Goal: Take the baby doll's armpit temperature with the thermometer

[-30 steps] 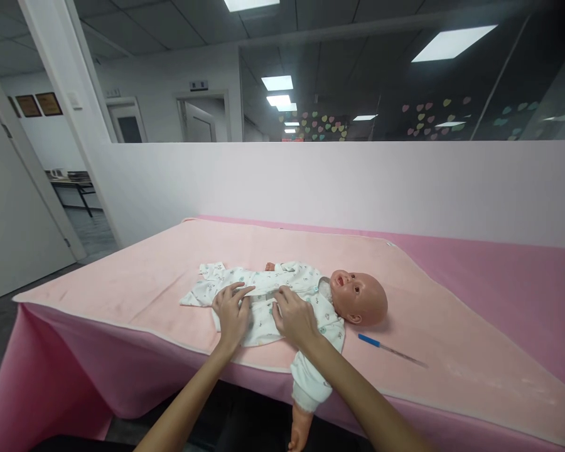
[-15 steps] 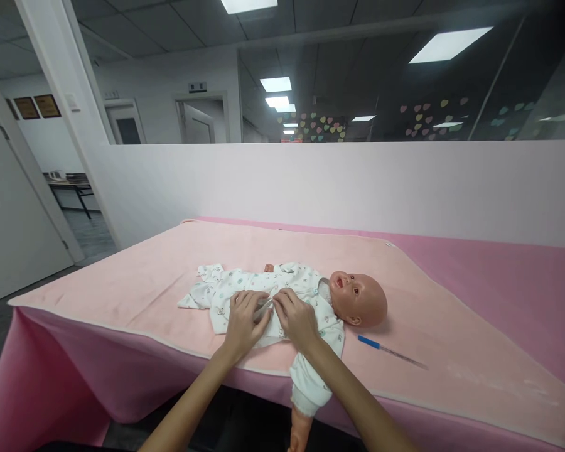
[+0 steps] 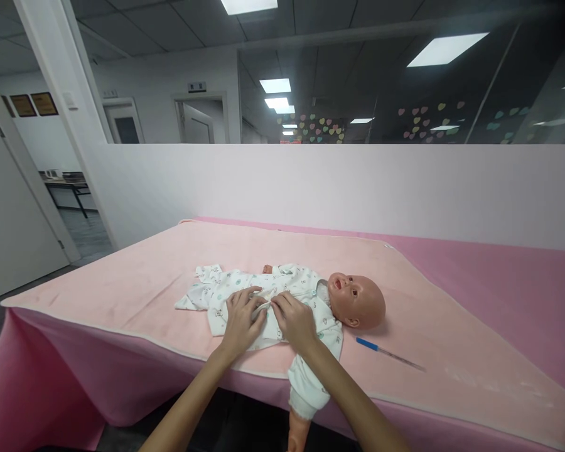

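A baby doll [image 3: 358, 300] lies on its back, head to the right, dressed in a white patterned baby outfit [image 3: 235, 284]. Over the doll's middle, my left hand [image 3: 243, 317] pinches the front edge of the outfit between thumb and fingers. Close beside it, my right hand [image 3: 295, 320] has its fingertips closed on the same strip of fabric. The fingers partly hide what exactly is gripped there. One sleeved arm of the doll [image 3: 299, 428] hangs over the near edge of the table.
A thin stick with a blue handle [image 3: 367, 343] lies right of the doll's arm. Under everything spreads a peach blanket [image 3: 136, 270] over a pink cloth [image 3: 489, 276]. A white partition wall [image 3: 311, 188] with glass above stands behind the table.
The view has shifted very slightly. Both hands stay at the outfit's front edge, with only small finger movements.
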Available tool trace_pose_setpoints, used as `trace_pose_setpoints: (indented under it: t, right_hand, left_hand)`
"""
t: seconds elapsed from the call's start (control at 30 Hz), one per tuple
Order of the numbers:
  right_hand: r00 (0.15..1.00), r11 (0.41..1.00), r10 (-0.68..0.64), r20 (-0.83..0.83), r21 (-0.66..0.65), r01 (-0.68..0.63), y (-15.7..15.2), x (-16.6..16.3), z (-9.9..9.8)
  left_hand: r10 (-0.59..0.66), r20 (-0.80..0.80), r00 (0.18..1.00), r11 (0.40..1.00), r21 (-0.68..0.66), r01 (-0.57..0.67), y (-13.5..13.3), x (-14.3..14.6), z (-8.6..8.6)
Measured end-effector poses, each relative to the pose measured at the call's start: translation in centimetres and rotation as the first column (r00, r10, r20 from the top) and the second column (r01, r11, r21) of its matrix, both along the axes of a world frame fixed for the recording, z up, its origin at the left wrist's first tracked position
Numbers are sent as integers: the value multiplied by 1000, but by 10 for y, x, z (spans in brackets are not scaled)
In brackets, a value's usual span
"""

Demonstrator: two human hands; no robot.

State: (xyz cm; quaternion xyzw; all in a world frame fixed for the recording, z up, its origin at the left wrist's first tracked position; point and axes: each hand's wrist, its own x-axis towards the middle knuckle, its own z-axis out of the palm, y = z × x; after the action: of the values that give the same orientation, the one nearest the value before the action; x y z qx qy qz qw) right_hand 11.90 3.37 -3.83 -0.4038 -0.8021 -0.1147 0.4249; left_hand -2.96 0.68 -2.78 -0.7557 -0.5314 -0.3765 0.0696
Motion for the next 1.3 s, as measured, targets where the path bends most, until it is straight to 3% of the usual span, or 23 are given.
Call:
trace_pose_setpoints:
  t: [0.2, 0.47, 0.57, 0.67, 0.73, 0.8, 0.9, 0.97, 1.3]
  right_hand:
    - [1000, 1000, 18, -16, -22, -19, -1, 1, 2]
    - [995, 998, 57, -76, -7, -57, -5, 2, 5]
    - [986, 999, 35, -161, 11, -34, -5, 3, 4]
    - [986, 999, 30, -166, 23, -26, -4, 4, 2]
    - [989, 999, 32, -143, 24, -29, -3, 4, 1]
    - [992, 1000, 25, -126, 23, -22, -3, 4, 1]
    - [994, 1000, 18, -111, 20, -15, -4, 3, 1]
    - [995, 1000, 14, -101, 18, -12, -4, 3, 2]
    - [992, 1000, 7, -128, -2, -7, -3, 5, 3]
  left_hand:
    - [-68, 93, 993, 993, -85, 76, 5, -7, -5]
    - [-104, 159, 982, 989, -90, 119, 4, -7, -2]
    - [-125, 290, 949, 987, -64, 150, 3, -12, -1]
    - [-34, 490, 871, 999, 5, 36, 2, -16, -2]
    - [27, 533, 846, 996, 54, -66, 0, -15, -2]
    - [37, 453, 891, 990, 103, -94, -2, -11, -1]
    - [-26, 178, 984, 994, 112, 6, -5, -3, 1]
    - [-71, 50, 996, 995, 72, 67, -5, 1, 3]
    - [-104, 94, 990, 994, -29, 107, 5, -4, 1]
